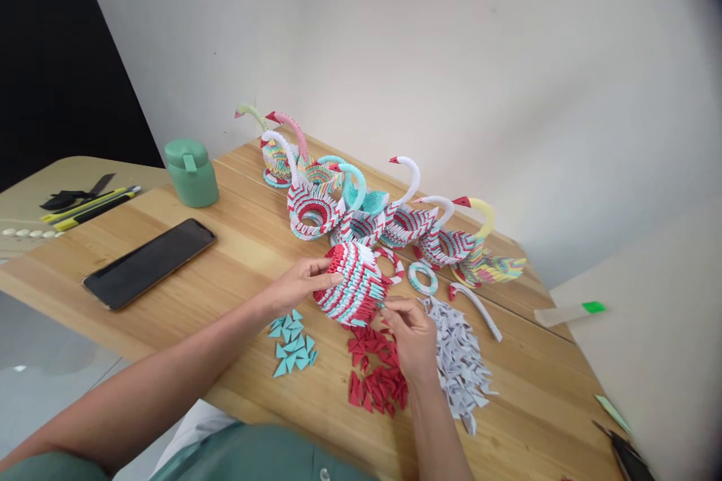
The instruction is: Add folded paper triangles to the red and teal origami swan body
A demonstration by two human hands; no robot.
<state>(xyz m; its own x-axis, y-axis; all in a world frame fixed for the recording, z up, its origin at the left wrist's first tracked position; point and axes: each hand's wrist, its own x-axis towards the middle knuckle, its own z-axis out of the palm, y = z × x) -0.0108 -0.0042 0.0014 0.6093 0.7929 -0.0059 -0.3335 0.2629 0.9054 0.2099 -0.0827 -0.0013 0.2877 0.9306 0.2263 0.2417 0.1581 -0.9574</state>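
Note:
My left hand (301, 284) grips a round body of folded paper pieces (353, 282), banded in red, white and light blue, and holds it tilted above the table. At its right edge my right hand (411, 331) is pinched around a small light blue paper piece (380, 305), which touches or nearly touches the rim. Below lie loose folded triangles: a light blue group (293, 346) on the left, a red heap (379, 376) in the middle and a large white heap (459, 361) at right. The fingertips partly hide the small piece.
Several paper swans (313, 207) stand in rows along the wall. Two paper rings (423, 279) and a white swan neck (478, 312) lie before them. A phone (151, 261), a green container (192, 174) and cutters (93, 207) are at left; a clear plastic piece (567, 313) is at right.

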